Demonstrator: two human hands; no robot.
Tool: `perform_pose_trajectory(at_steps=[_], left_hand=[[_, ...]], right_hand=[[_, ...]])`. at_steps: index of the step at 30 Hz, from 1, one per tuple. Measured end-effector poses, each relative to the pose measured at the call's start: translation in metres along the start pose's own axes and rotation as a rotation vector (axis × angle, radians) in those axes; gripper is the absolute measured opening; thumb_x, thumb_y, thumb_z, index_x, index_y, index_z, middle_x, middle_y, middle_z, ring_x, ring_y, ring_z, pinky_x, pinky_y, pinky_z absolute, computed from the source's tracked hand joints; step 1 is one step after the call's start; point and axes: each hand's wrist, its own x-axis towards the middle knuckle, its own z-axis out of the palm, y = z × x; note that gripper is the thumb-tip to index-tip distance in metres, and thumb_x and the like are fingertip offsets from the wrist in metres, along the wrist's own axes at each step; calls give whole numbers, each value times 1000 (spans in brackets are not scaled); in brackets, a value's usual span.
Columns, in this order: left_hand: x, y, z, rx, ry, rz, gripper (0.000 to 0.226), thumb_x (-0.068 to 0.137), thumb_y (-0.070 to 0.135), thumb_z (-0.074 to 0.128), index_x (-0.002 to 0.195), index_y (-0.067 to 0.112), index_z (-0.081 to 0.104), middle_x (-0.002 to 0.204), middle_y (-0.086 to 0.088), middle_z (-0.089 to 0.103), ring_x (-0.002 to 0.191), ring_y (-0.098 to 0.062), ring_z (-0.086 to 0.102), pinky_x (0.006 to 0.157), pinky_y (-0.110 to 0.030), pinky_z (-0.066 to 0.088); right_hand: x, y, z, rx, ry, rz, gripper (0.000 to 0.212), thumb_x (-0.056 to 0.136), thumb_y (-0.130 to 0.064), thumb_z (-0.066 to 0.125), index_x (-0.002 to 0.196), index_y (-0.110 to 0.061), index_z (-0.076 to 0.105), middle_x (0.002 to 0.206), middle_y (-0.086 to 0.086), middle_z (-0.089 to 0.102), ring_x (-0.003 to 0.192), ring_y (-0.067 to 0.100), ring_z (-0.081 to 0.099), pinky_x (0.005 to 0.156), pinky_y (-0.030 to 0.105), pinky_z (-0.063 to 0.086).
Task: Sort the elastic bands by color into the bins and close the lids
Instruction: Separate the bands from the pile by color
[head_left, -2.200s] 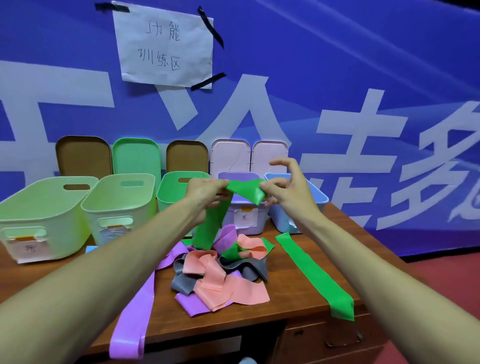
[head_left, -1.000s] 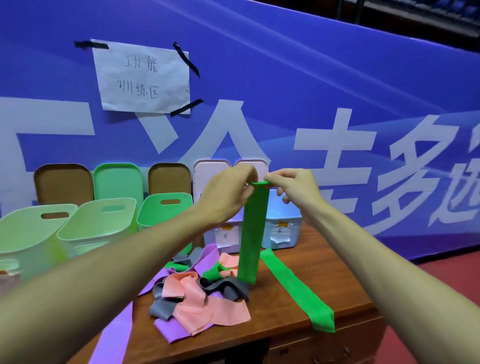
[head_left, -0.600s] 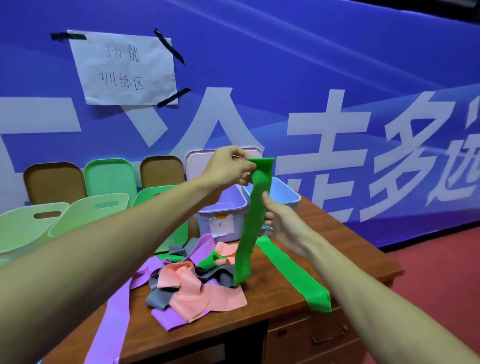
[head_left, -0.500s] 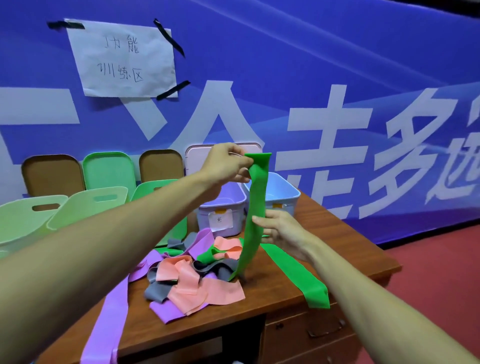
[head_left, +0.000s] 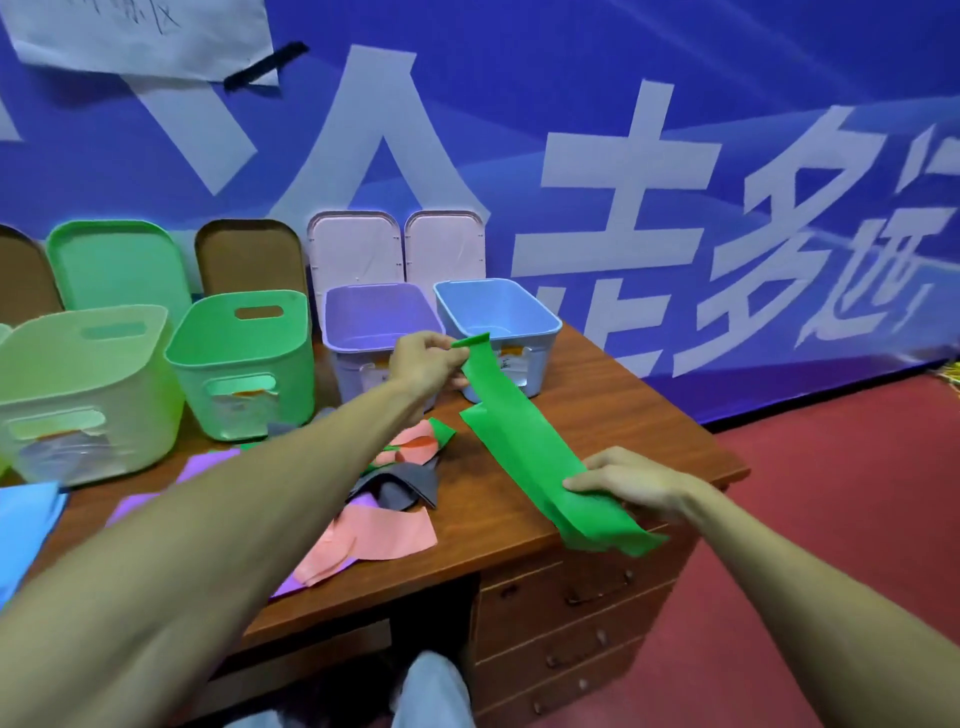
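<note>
"So, how far along was the sorting, starting from the desk (head_left: 613, 410)?"

"Barely begun, I'd judge. Four bins stood open in a row along its far side, from nine to twelve o'clock: a pale green bin (head_left: 78, 364), a green bin (head_left: 244, 358), a purple bin (head_left: 358, 374) and a blue bin (head_left: 498, 304). Nothing showed inside the purple or the blue one. The floors of the two green ones were hidden."

"And the lids (head_left: 353, 244)?"

"All off, leaning upright on the wall behind the bins, from ten to twelve o'clock. None was closed."

"The bands?"

"Most lay in a mixed pile (head_left: 395, 488) at the desk's middle, pink, grey, purple and a scrap of green, partly under the left forearm. One green band (head_left: 519, 441) was off the pile, stretched from twelve o'clock toward four o'clock."

"Held how?"

"The hands were well apart. The left hand (head_left: 423, 358) pinched its far end just in front of the blue bin. The right hand (head_left: 634, 480) gripped its near end over the desk's four o'clock edge. A second green strip seemed to lie beneath, and I couldn't tell whether the right hand had that too."

"What was left?"

"Nearly everything: that band into a green bin, the pile sorted, every lid shut"
</note>
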Motion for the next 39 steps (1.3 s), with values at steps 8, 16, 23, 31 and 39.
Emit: perform_pose_trajectory(at_steps=[8, 16, 23, 31, 39], left_hand=[[49, -63, 29, 116, 11, -131, 6, 86, 4, 64, 87, 7, 59, 57, -8, 59, 35, -7, 55, 43, -20, 52], [82, -95, 47, 341, 94, -139, 11, 83, 8, 70, 77, 11, 61, 61, -12, 65, 35, -10, 58, 48, -24, 54], [90, -116, 47, 595, 122, -99, 12, 77, 12, 70, 73, 19, 61, 91, -17, 70, 84, -34, 69, 82, -40, 56], [58, -95, 53, 831, 0, 92, 34, 92, 18, 50, 124, 10, 55, 130, -12, 46, 114, -37, 53, 95, -43, 41], [-6, -95, 55, 1075, -529, 321, 27, 88, 21, 51, 111, 20, 66, 119, -4, 62, 115, -23, 55, 98, -36, 43]], right_hand=[[18, 25, -21, 14, 2, 3, 15, 90, -9, 60, 76, -10, 63, 65, -3, 66, 54, 3, 60, 51, 15, 44], [37, 30, -21, 104, -23, 67, 24, 91, -18, 62, 69, -12, 62, 55, -3, 65, 44, 4, 58, 43, 15, 43], [49, 32, -17, 20, -57, 93, 24, 91, -22, 62, 75, -5, 65, 61, 0, 68, 50, 5, 61, 49, 15, 45], [52, 37, -11, -102, -27, 99, 23, 90, -23, 64, 71, -10, 60, 68, 3, 65, 54, 8, 59, 51, 18, 44], [48, 39, -13, -229, 41, 114, 34, 87, -25, 67, 58, -18, 50, 58, -6, 57, 56, 8, 53, 53, 21, 39]])
